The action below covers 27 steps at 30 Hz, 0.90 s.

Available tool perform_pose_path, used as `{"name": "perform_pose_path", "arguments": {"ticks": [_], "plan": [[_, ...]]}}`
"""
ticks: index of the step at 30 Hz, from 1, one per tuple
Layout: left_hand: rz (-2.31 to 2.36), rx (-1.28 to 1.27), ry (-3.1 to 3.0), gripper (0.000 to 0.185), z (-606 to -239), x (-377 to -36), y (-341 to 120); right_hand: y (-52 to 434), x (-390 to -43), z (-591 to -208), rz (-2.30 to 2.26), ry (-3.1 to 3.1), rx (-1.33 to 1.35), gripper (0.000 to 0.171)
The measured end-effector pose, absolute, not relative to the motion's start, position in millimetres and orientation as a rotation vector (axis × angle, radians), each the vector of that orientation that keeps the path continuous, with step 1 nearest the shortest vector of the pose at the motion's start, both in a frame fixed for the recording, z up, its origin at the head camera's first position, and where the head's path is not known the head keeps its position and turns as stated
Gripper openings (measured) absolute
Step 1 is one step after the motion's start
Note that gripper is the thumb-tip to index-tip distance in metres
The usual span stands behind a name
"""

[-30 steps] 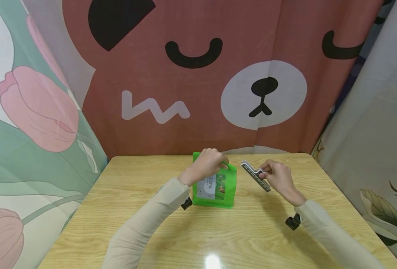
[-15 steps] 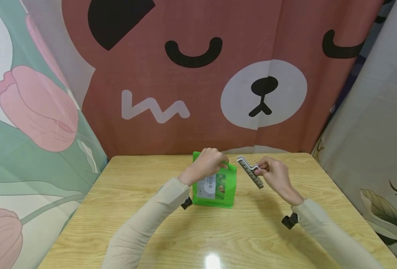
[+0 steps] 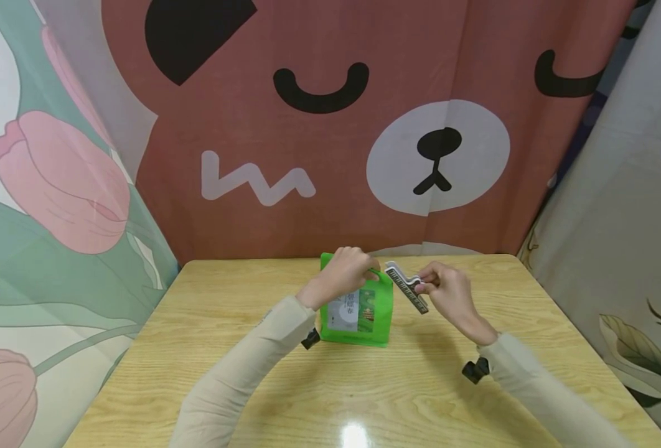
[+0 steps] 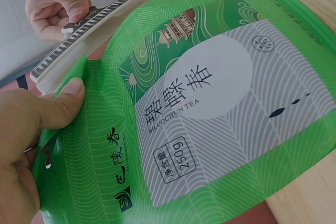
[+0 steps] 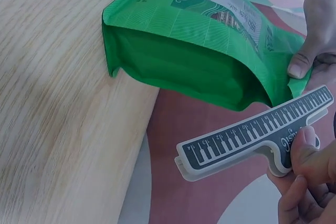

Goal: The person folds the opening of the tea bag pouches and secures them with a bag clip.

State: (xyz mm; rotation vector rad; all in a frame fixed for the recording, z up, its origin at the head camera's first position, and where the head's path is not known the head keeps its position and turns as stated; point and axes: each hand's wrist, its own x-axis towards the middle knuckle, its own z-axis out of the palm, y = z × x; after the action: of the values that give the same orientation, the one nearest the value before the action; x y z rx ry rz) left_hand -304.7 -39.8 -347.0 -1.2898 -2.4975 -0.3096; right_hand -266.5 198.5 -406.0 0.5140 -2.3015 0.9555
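The left hand [image 3: 346,269] is still pinching the top edge of the green tea pouch [image 3: 358,314] standing on the wooden table [image 3: 252,373]. The right hand [image 3: 445,291], gripping the piano-key bag clip [image 3: 406,286], is carrying it closer than 1 second ago, now just beside the pouch's top corner.

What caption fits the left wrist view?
Left hand grips a green tea bag as right hand brings a sealing clip.

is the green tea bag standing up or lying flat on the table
Standing up: the green tea bag rests on its base on the table, while the left hand pinches its top.
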Motion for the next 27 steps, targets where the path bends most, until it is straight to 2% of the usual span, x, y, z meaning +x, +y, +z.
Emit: {"name": "perform_pose_path", "arguments": {"ticks": [27], "plan": [[-0.284, -1.228, -2.540, 0.014, -346, -304, -39, 178, -270, -413, 0.960, -2.147, 0.525, 0.022]]}}
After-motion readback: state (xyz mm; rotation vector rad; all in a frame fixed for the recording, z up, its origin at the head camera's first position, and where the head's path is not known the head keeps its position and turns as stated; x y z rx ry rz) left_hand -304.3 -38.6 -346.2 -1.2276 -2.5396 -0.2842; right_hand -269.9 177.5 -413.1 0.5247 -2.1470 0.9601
